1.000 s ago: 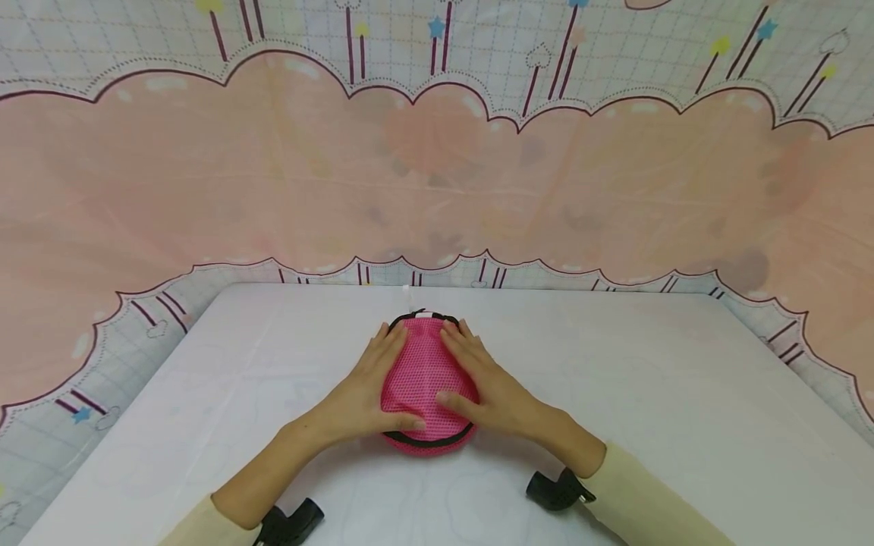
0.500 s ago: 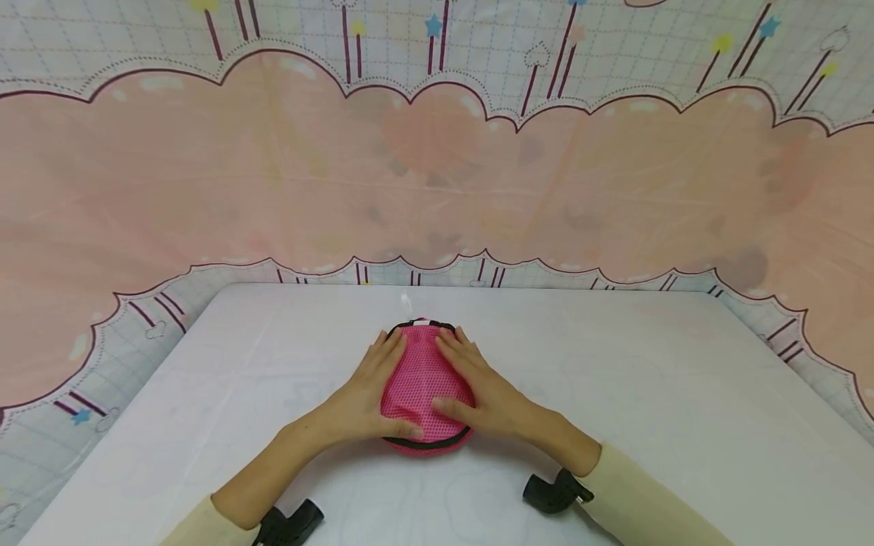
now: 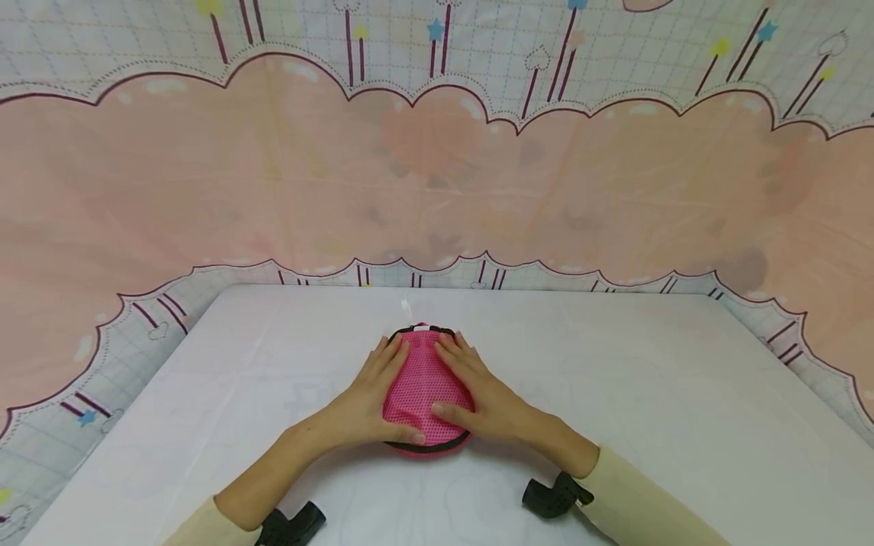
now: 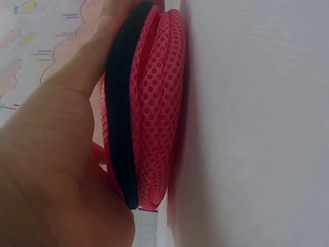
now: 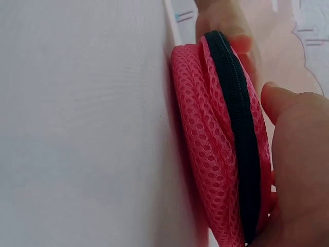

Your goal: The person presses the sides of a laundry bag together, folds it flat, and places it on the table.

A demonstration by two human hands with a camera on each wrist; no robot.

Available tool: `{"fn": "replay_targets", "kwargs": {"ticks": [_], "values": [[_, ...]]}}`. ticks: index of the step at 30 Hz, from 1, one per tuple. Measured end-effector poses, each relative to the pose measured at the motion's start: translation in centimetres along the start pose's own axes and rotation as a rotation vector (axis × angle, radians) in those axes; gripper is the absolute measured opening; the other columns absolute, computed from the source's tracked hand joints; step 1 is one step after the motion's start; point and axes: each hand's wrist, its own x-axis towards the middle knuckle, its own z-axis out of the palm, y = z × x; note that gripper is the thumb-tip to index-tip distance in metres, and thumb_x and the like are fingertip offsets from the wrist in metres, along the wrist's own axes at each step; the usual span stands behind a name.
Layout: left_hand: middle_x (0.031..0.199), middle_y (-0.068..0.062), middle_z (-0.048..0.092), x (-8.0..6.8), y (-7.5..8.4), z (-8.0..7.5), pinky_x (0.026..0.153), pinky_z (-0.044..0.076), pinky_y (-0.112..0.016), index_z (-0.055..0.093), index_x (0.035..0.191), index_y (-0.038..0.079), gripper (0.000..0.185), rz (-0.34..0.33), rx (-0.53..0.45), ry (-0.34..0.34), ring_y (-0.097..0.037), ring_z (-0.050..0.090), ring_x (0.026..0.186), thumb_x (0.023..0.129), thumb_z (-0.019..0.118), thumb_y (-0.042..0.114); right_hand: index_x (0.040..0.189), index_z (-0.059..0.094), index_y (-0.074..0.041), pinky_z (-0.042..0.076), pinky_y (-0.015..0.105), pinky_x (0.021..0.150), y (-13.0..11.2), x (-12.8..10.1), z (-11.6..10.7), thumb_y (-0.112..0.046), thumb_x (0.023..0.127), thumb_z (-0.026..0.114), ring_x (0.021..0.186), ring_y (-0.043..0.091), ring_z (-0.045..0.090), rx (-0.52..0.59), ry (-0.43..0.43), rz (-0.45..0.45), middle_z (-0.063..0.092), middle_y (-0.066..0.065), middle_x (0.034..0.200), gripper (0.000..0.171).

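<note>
A rounded pink mesh pouch with a black zipper lies on the white table, in the middle of the head view. My left hand rests on its left side, fingers stretched along the far edge and thumb across the near part. On the right side my right hand touches it with straight fingers, its thumb lying over the top. The left wrist view shows the closed black zipper running along the pouch's side, with folded mesh below it. From the right wrist, the pouch's pink mesh side appears close against the table.
The white table spreads out on all sides of the pouch. Behind it hangs a peach and white patterned cloth. Black camera mounts sit at both wrists, by the cream sleeves.
The pouch's far edge has come lower and slightly nearer, while its near edge stays almost in place. Fingers of both hands have moved a little toward the person along with it.
</note>
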Motion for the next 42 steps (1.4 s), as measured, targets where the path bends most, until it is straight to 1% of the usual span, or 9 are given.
{"fn": "replay_targets", "kwargs": {"ticks": [9,16,20,27,36,42], "values": [[0.158,-0.017,0.003,-0.08,-0.01,0.15,0.107,0.017,-0.062,0.014,0.150,-0.004,0.117,0.000,-0.011,0.004,-0.038,-0.005,0.143,0.070,0.081,0.048,0.154,0.018,-0.011,0.013,0.052,0.112,0.08,-0.07,0.18,-0.037,0.092,0.063,0.145,0.023,-0.003,0.007,0.006,0.008,0.011,0.001,0.159,0.081],[0.158,-0.017,0.005,0.00,-0.11,0.40,0.107,0.020,-0.060,0.017,0.150,-0.004,0.115,0.005,-0.001,0.009,-0.038,-0.003,0.143,0.070,0.080,0.049,0.153,0.019,-0.008,0.011,0.052,0.113,0.15,-0.06,0.38,-0.036,0.091,0.063,0.145,0.029,0.001,-0.013,0.015,-0.011,0.012,0.005,0.159,0.080],[0.158,-0.017,0.004,-0.03,-0.02,0.50,0.107,0.021,-0.060,0.017,0.150,-0.003,0.115,0.002,-0.003,0.007,-0.037,-0.003,0.143,0.070,0.080,0.051,0.153,0.019,-0.007,0.010,0.050,0.113,0.18,-0.10,0.50,-0.037,0.092,0.062,0.145,0.029,0.001,-0.029,0.015,-0.011,0.011,0.005,0.159,0.081],[0.158,-0.017,0.004,-0.09,0.00,0.65,0.108,0.020,-0.060,0.016,0.150,-0.004,0.115,0.008,0.025,0.006,-0.038,-0.003,0.143,0.071,0.079,0.053,0.153,0.018,-0.008,0.011,0.051,0.113,0.19,-0.02,0.70,-0.041,0.092,0.061,0.145,0.029,0.001,-0.034,0.016,0.007,0.011,0.005,0.159,0.081],[0.158,-0.018,0.005,-0.06,0.04,0.73,0.109,0.018,-0.059,0.017,0.149,-0.005,0.114,0.003,0.051,0.002,-0.040,-0.002,0.143,0.073,0.077,0.055,0.152,0.021,-0.007,0.011,0.052,0.113,0.23,0.14,0.84,-0.040,0.092,0.061,0.145,0.028,0.002,-0.022,0.015,0.023,0.013,0.006,0.159,0.080],[0.157,-0.020,0.005,-0.06,0.08,0.72,0.109,0.018,-0.058,0.017,0.149,-0.006,0.112,0.008,0.087,-0.015,-0.041,-0.002,0.142,0.075,0.075,0.055,0.151,0.025,-0.007,0.012,0.055,0.111,0.17,0.23,0.89,-0.040,0.092,0.061,0.145,0.029,0.003,-0.031,0.023,0.022,0.017,0.008,0.158,0.077]]}}
